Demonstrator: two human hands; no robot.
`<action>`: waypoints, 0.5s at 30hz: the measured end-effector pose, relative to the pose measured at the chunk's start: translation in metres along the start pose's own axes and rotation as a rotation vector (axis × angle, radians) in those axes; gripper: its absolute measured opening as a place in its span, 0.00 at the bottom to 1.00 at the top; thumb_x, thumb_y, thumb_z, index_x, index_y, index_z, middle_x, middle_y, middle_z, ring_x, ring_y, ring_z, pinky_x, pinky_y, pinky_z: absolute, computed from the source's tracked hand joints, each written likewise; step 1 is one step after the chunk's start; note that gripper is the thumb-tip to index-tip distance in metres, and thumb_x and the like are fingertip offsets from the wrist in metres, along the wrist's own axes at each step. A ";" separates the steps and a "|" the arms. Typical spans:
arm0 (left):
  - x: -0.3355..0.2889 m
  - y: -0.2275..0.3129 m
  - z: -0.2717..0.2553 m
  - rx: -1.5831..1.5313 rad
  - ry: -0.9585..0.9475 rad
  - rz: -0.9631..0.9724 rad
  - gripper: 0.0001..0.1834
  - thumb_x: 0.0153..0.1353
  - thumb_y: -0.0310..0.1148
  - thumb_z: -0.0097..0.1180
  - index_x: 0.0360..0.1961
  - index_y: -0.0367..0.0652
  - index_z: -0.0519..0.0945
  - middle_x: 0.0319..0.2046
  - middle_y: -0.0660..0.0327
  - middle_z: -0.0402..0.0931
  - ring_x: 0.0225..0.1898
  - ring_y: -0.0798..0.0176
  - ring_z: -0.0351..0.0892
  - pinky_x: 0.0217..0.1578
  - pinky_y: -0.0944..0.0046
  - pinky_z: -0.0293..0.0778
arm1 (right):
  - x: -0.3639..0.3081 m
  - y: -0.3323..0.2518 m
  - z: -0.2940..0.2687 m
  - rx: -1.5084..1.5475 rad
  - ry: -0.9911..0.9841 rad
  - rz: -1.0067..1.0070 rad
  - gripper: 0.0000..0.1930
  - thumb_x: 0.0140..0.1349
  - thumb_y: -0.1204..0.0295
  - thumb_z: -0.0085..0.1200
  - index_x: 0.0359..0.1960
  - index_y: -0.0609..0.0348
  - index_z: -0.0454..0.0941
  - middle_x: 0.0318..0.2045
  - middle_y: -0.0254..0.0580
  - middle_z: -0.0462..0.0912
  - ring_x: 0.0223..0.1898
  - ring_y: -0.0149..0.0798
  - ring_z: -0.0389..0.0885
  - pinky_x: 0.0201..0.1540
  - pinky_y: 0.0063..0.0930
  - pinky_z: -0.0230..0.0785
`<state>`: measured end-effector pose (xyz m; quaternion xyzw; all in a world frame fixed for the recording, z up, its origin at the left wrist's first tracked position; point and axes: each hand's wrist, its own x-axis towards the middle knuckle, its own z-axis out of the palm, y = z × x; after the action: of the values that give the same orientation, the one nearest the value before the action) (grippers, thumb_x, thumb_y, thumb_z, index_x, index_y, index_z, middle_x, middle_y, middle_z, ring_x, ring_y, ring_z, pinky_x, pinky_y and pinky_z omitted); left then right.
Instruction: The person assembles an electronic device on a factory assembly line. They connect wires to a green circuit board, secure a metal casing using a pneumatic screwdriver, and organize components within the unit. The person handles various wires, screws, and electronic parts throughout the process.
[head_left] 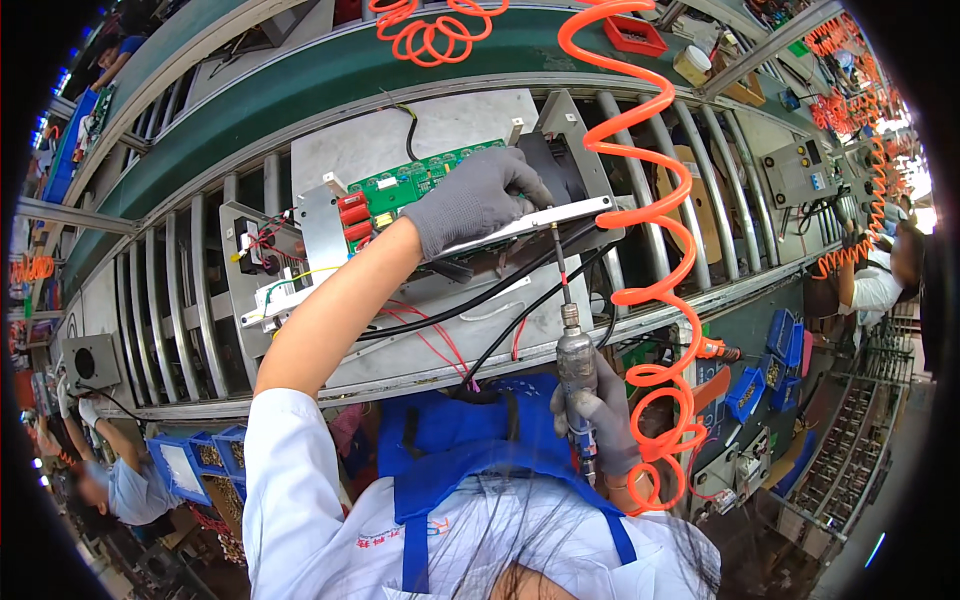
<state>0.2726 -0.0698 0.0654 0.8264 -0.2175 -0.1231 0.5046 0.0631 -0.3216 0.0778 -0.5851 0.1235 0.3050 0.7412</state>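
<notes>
Grey knit gloves cover both hands. The left hand [472, 200] lies on top of a metal-framed assembly [440, 270], its fingers [525, 185] curled down over the upper right corner of a green circuit board [420, 178] and pressed against the frame's pale metal rail [540, 222]. The assembly sits on a grey plate [390, 135] that rests on a roller conveyor [190, 300], which serves here as the tabletop.

Just below the assembly, the right hand [605, 415] is wrapped around the body of a pneumatic screwdriver [576, 380], the fingers closed tight on its silver barrel. The tool stands nearly upright, and its thin bit [560, 262] reaches up to the underside of the rail, close beside the left hand's fingers. Whether the bit tip sits in a screw cannot be made out.

An orange coiled air hose [640, 230] runs down to the right of the assembly and curls round the right wrist. Black cables [480, 300] and thin red wires [440, 345] trail from the assembly's lower edge. Red terminal blocks [352, 216] stand at the left end of the circuit board. Blue parts bins [205, 455] sit below and left of the assembly, near another person's gloved hand [88, 410]. A second person in a white shirt [880, 285] stands well to the right of the assembly.
</notes>
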 end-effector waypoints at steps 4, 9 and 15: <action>-0.001 0.004 -0.001 0.025 -0.020 0.006 0.14 0.50 0.20 0.59 0.39 0.39 0.88 0.34 0.56 0.79 0.37 0.60 0.77 0.41 0.63 0.73 | 0.001 -0.001 -0.004 0.017 -0.016 0.003 0.39 0.54 0.59 0.60 0.66 0.62 0.61 0.28 0.45 0.79 0.20 0.34 0.80 0.23 0.24 0.73; -0.006 0.001 -0.002 0.050 0.002 0.015 0.17 0.52 0.20 0.58 0.44 0.39 0.86 0.37 0.58 0.80 0.37 0.62 0.77 0.42 0.64 0.73 | 0.000 -0.003 0.002 -0.063 0.061 -0.009 0.42 0.49 0.53 0.63 0.63 0.65 0.62 0.27 0.45 0.80 0.19 0.33 0.80 0.21 0.22 0.72; -0.028 -0.005 -0.040 -0.657 0.012 -0.234 0.19 0.63 0.21 0.49 0.56 0.28 0.76 0.49 0.49 0.79 0.47 0.60 0.82 0.49 0.66 0.79 | -0.015 -0.005 0.016 -0.157 0.095 -0.080 0.42 0.50 0.57 0.59 0.66 0.63 0.60 0.28 0.42 0.78 0.21 0.31 0.78 0.25 0.23 0.72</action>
<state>0.2664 -0.0234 0.0786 0.6399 -0.0671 -0.2385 0.7274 0.0509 -0.3116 0.0946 -0.6598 0.1110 0.2559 0.6977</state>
